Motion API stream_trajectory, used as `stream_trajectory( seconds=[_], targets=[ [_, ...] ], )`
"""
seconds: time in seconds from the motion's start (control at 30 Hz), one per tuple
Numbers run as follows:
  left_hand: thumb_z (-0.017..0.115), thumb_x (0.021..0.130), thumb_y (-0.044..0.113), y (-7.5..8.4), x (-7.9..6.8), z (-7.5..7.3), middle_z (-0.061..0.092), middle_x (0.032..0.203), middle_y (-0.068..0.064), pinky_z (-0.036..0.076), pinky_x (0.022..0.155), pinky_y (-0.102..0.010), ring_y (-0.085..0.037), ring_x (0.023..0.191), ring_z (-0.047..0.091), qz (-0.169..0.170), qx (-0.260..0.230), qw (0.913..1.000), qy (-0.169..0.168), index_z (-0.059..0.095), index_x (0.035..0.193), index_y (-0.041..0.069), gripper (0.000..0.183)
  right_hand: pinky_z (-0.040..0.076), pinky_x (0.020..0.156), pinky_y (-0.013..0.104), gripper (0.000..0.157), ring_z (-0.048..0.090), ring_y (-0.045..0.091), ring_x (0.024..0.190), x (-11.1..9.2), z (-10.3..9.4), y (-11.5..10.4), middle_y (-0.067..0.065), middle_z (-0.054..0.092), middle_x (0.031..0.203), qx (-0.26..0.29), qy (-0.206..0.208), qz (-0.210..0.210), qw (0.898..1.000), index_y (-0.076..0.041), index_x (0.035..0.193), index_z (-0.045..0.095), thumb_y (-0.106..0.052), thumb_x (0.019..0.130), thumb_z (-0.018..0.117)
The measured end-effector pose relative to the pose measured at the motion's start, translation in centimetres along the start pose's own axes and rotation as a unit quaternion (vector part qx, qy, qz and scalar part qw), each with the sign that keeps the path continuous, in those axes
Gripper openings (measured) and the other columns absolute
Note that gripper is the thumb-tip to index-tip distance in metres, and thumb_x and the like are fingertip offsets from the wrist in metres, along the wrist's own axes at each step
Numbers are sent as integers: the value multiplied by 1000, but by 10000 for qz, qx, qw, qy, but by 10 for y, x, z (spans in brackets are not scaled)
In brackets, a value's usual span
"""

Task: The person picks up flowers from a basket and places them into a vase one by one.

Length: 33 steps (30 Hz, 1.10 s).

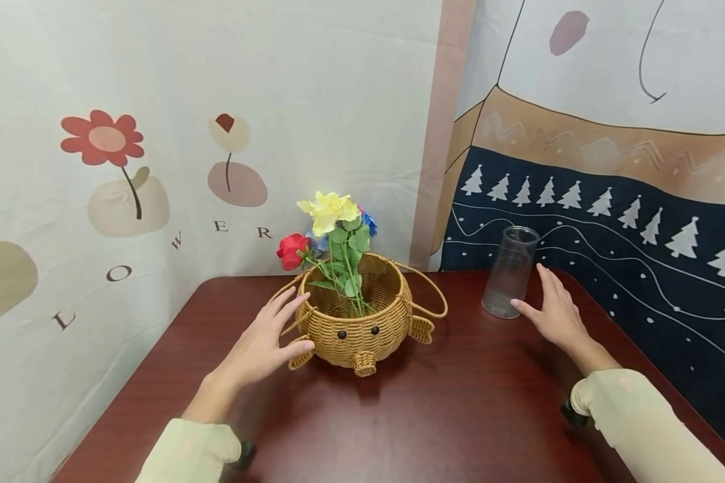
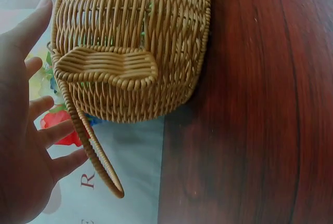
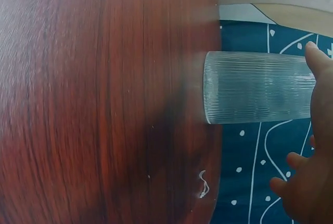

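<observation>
A round wicker basket (image 1: 344, 335) with black eyes, a snout and side ears stands on the table. Artificial flowers lean inside it: a yellow one (image 1: 328, 212), a red rose (image 1: 293, 251) and blue blooms (image 1: 368, 223) on green stems. My left hand (image 1: 260, 349) is spread at the basket's left side, near its ear and handle; the left wrist view shows the fingers (image 2: 54, 133) extended beside the handle (image 2: 96, 154). To the right, a clear ribbed glass vase (image 1: 510, 275) stands upright. My right hand (image 1: 558, 312) is held beside it, thumb toward the glass, fingers spread.
The dark red wooden table (image 1: 435, 416) ends at a flower-printed cloth (image 1: 338, 100) behind and a navy cloth with white trees (image 1: 640, 268) on the right. A small white scrap (image 3: 204, 185) lies near the table's edge in the right wrist view.
</observation>
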<state>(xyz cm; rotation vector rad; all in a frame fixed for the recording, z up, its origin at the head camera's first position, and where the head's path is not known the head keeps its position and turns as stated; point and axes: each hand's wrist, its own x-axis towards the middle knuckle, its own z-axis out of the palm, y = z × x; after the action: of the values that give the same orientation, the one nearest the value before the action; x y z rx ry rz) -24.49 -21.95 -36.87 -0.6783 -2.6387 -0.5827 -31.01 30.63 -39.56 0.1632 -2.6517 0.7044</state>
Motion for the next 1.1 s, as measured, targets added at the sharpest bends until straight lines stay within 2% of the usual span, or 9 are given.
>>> stream_trajectory(
  seconds=[0.2, 0.4, 0.53, 0.73, 0.83, 0.97, 1.1],
  targets=[
    [58, 71, 56, 2, 6, 7, 15, 141, 5, 27, 88, -52, -22, 127, 13, -35, -70, 9999, 68, 22, 134, 37, 75, 18, 79, 68, 89, 17, 45, 120, 1, 4, 1, 19, 9, 140, 227, 77, 119, 9996, -15, 139, 3, -52, 76, 54],
    [58, 71, 57, 0, 10, 14, 19, 140, -1, 21, 91, -54, -24, 126, 15, 45, -51, 9998, 209, 27, 133, 36, 72, 19, 82, 66, 90, 16, 44, 121, 4, 10, 4, 21, 7, 140, 429, 42, 303, 9986, -17, 139, -1, -53, 77, 53],
    [57, 71, 57, 0, 11, 17, 18, 141, 0, 21, 91, -53, -24, 125, 16, -48, -110, 9995, 284, 25, 132, 39, 71, 18, 83, 66, 91, 16, 43, 121, 7, 13, -1, 19, 5, 141, 498, 7, 418, 9979, -19, 139, -3, -54, 76, 53],
    [57, 70, 58, -2, 13, 22, 19, 140, 1, 22, 91, -53, -24, 125, 17, -106, -279, 9985, 467, 32, 131, 34, 70, 19, 84, 65, 92, 19, 43, 121, 12, 15, -6, 19, 7, 141, 637, 101, 520, 9966, -21, 139, -3, -56, 75, 53],
    [58, 70, 57, -1, 15, 25, 19, 140, 2, 24, 88, -54, -24, 124, 20, -166, -436, 9977, 501, 36, 128, 35, 66, 20, 85, 63, 92, 20, 43, 120, 14, 16, -6, 19, 10, 140, 675, 210, 569, 9959, -21, 139, -3, -55, 75, 54],
    [60, 71, 54, -1, 16, 28, 21, 140, 3, 28, 85, -53, -25, 120, 24, -288, -704, 9953, 599, 40, 124, 37, 59, 27, 84, 60, 91, 29, 40, 117, 17, 17, -9, 19, 20, 137, 815, 460, 558, 9940, -22, 139, -1, -52, 75, 56],
    [61, 72, 50, -2, 19, 30, 24, 138, 1, 27, 86, -51, -26, 120, 26, -315, -915, 9924, 756, 46, 118, 34, 51, 31, 84, 57, 90, 35, 37, 114, 21, 17, -14, 18, 25, 134, 1106, 608, 552, 9905, -23, 139, -1, -49, 75, 58]
  ],
)
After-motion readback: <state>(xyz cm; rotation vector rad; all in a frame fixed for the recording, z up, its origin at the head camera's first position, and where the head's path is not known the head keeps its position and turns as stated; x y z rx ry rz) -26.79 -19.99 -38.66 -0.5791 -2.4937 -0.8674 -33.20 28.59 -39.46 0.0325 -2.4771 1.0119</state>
